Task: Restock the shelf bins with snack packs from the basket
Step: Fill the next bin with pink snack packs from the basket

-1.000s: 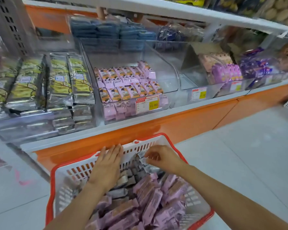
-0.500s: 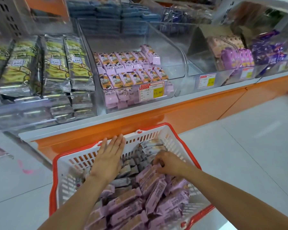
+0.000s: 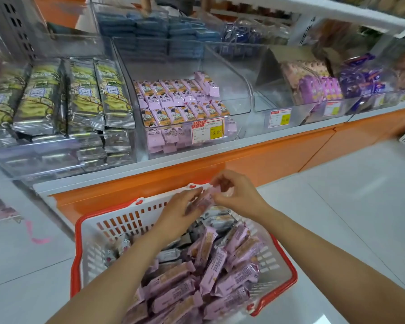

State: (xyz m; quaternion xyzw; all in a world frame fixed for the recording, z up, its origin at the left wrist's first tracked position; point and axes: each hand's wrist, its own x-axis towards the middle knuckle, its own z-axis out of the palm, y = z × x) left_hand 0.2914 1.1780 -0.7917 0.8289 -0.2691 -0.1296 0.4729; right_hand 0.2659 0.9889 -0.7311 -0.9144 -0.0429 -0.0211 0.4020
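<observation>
Head view. A red-rimmed white basket (image 3: 126,220) stands on the floor (image 3: 337,195) against the orange front edge of the shelf (image 3: 267,160), which keeps its load within reach directly below the bins. Both hands meet above the basket's far rim. The left hand (image 3: 180,211) and the right hand (image 3: 234,197) pinch a pink snack pack (image 3: 205,202) between them, fingers curled onto its wrapper. Motion blur hides whether one pack or several are gathered there. The two-handed hold probably serves to square the pack before it goes up.

The loose pink packs (image 3: 211,272) fill the near and right part of the basket, with darker silver-wrapped packs (image 3: 218,222) toward the far rim.

The clear shelf bin (image 3: 232,73) just above holds matching pink packs in rows (image 3: 182,106) at its front left, behind a price label (image 3: 207,132). Its right side and back are bare, so this is judged the target. The neighbouring clear bin (image 3: 290,108) to the right appears bare at its front. Green-and-silver packs (image 3: 80,94) occupy the left bin.

Restocking seems at an early stage, since the basket remains heaped.
</observation>
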